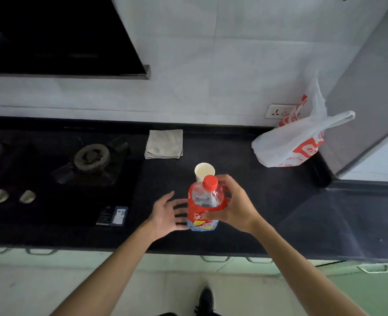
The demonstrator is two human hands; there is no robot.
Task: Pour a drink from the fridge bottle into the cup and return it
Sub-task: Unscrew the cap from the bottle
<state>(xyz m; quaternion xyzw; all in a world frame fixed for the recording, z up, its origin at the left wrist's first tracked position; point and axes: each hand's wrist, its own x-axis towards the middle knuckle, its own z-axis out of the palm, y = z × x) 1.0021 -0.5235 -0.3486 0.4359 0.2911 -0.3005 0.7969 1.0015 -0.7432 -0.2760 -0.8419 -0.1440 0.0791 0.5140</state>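
A clear plastic bottle (203, 207) with a red label and a red cap stands upright on the dark counter (245, 179). My right hand (233, 205) grips its upper body from the right, thumb across the label. Just left of the bottle, my left hand (165, 213) is open with its fingers spread, close to the label; whether it touches is unclear. Directly behind the bottle stands a white paper cup (204, 171), upright, its lower part hidden by the bottle.
A folded grey cloth (164, 144) lies at the back of the counter. At the back right sits a white and red plastic bag (295, 144). The gas hob (90, 159) fills the left side, with a small dark box (113, 215) near it.
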